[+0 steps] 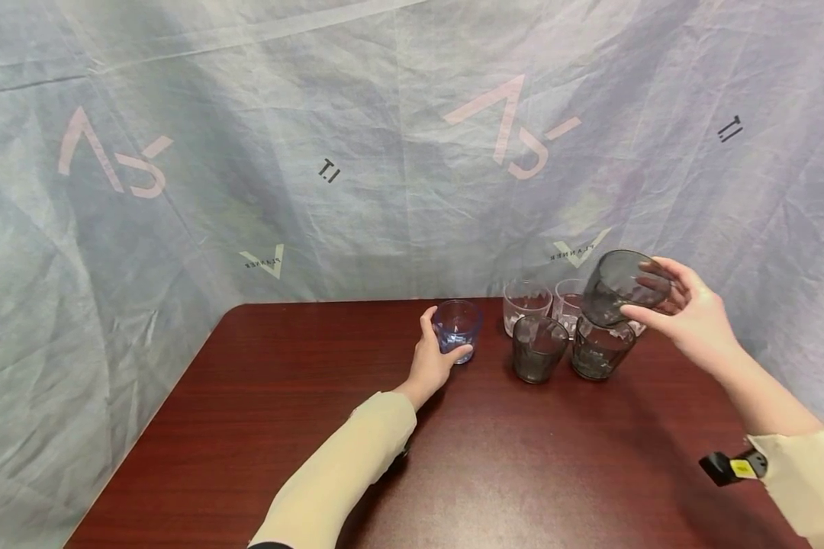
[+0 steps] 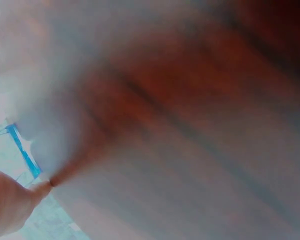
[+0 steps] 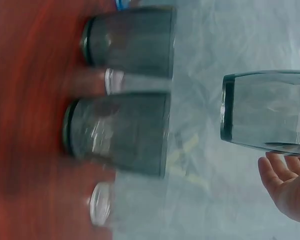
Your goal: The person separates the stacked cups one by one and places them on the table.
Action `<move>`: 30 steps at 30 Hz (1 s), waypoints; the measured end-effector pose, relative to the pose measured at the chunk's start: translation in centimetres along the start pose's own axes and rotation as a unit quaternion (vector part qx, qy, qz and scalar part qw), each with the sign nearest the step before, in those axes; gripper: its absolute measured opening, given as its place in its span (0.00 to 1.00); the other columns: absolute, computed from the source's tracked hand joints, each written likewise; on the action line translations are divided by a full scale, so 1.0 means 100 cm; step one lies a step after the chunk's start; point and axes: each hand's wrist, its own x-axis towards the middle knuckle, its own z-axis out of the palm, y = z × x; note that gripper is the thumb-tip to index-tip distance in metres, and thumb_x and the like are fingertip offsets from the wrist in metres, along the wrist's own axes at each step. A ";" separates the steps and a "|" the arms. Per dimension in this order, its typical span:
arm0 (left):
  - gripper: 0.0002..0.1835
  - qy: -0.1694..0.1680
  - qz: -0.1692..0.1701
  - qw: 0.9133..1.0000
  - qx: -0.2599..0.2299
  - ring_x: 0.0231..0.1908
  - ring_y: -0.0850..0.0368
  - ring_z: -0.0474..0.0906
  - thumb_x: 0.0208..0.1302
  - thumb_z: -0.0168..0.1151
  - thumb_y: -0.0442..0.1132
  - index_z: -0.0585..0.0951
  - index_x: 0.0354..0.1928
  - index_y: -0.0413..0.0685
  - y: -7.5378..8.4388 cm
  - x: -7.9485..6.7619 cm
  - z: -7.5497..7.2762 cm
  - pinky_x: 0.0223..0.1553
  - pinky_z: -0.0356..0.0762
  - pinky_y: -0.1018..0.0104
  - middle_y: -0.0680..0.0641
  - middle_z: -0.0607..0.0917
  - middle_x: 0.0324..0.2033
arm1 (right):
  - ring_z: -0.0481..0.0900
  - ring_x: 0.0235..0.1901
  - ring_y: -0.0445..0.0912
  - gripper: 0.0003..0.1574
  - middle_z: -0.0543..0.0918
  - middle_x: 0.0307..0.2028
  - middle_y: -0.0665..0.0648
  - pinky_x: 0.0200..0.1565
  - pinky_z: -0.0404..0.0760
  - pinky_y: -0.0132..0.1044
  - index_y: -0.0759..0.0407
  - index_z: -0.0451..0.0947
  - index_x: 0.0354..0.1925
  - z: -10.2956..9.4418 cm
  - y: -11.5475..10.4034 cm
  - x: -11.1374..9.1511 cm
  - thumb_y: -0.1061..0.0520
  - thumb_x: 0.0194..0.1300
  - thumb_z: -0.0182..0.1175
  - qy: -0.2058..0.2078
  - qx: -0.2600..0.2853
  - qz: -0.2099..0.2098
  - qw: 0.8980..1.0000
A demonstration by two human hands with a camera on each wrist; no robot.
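My left hand (image 1: 431,361) grips a clear blue glass (image 1: 458,329) around its side, and the glass stands upright on the table. The left wrist view is mostly blurred, with part of that hand (image 2: 10,205) by a blue edge. On the right, my right hand (image 1: 696,313) holds a smoky grey glass (image 1: 607,293) up in the air, tilted, fingers and thumb around it. Below it stands a second grey glass (image 1: 600,354), and a third grey glass (image 1: 537,357) stands to its left. The right wrist view shows the lifted glass (image 3: 265,110) apart from both standing ones.
Behind the grey glasses stand colourless glasses, one at the left (image 1: 525,297), another (image 1: 567,301) beside it, and one (image 1: 636,327) mostly hidden by the grey ones. The dark red table (image 1: 281,427) ends at a printed grey cloth (image 1: 384,229) along its back.
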 end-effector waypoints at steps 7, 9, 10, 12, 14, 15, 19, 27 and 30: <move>0.48 0.003 0.003 1.000 0.002 0.60 0.43 0.71 0.57 0.73 0.45 0.50 0.71 0.61 0.000 0.000 0.002 0.57 0.69 0.47 0.36 0.73 0.61 | 0.76 0.49 0.29 0.42 0.77 0.52 0.42 0.42 0.73 0.17 0.52 0.69 0.60 -0.040 0.009 -0.018 0.82 0.53 0.63 0.052 -0.016 -0.012 0.998; 0.48 0.003 0.001 1.000 0.003 0.60 0.43 0.71 0.57 0.73 0.45 0.50 0.71 0.61 0.001 0.000 0.002 0.57 0.69 0.47 0.36 0.73 0.61 | 0.75 0.49 0.27 0.42 0.76 0.52 0.39 0.42 0.71 0.15 0.49 0.68 0.60 -0.050 0.009 -0.022 0.79 0.54 0.64 0.068 -0.063 -0.006 0.996; 0.48 0.002 0.001 1.000 0.002 0.60 0.42 0.71 0.57 0.73 0.45 0.50 0.71 0.61 0.001 0.000 0.002 0.57 0.69 0.47 0.36 0.72 0.61 | 0.74 0.48 0.25 0.42 0.75 0.53 0.37 0.41 0.70 0.14 0.47 0.67 0.61 -0.055 0.010 -0.025 0.77 0.56 0.65 0.075 -0.093 0.002 0.993; 0.49 0.001 0.001 1.000 -0.001 0.60 0.43 0.71 0.57 0.73 0.45 0.50 0.71 0.60 0.002 -0.001 0.001 0.57 0.69 0.48 0.36 0.72 0.61 | 0.71 0.48 0.23 0.42 0.73 0.53 0.35 0.41 0.68 0.14 0.44 0.65 0.63 -0.062 0.012 -0.029 0.74 0.58 0.66 0.090 -0.140 0.014 0.986; 0.49 0.001 0.000 1.000 -0.004 0.60 0.43 0.70 0.57 0.73 0.45 0.50 0.71 0.60 0.003 -0.001 0.001 0.58 0.69 0.48 0.36 0.72 0.62 | 0.70 0.48 0.22 0.42 0.71 0.53 0.33 0.42 0.66 0.13 0.42 0.63 0.64 -0.068 0.015 -0.032 0.70 0.59 0.66 0.096 -0.163 0.027 0.981; 0.49 0.002 0.000 1.000 -0.005 0.60 0.43 0.70 0.57 0.73 0.45 0.50 0.72 0.60 0.003 -0.001 0.000 0.58 0.69 0.48 0.36 0.72 0.62 | 0.69 0.48 0.22 0.43 0.70 0.52 0.33 0.41 0.66 0.13 0.41 0.62 0.64 -0.070 0.018 -0.033 0.70 0.59 0.66 0.099 -0.168 0.032 0.980; 0.49 0.003 -0.001 1.000 -0.007 0.60 0.43 0.70 0.57 0.73 0.44 0.50 0.72 0.59 0.003 0.000 0.000 0.58 0.68 0.48 0.36 0.72 0.62 | 0.68 0.47 0.21 0.42 0.70 0.52 0.32 0.39 0.67 0.12 0.38 0.62 0.61 -0.080 0.029 -0.036 0.69 0.59 0.67 0.098 -0.163 0.055 0.980; 0.48 0.005 0.001 1.000 -0.003 0.60 0.43 0.71 0.57 0.73 0.45 0.50 0.71 0.60 0.003 0.000 0.000 0.57 0.69 0.48 0.36 0.73 0.61 | 0.63 0.57 0.22 0.48 0.66 0.59 0.36 0.40 0.64 0.11 0.46 0.52 0.73 -0.084 0.055 -0.041 0.58 0.63 0.67 0.074 -0.213 0.117 0.967; 0.48 0.002 -0.001 1.000 -0.005 0.60 0.43 0.71 0.57 0.73 0.44 0.50 0.71 0.61 0.004 0.000 0.000 0.57 0.69 0.48 0.36 0.73 0.61 | 0.63 0.57 0.23 0.55 0.65 0.66 0.48 0.39 0.64 0.12 0.56 0.44 0.76 -0.085 0.064 -0.044 0.51 0.64 0.67 0.053 -0.256 0.147 0.954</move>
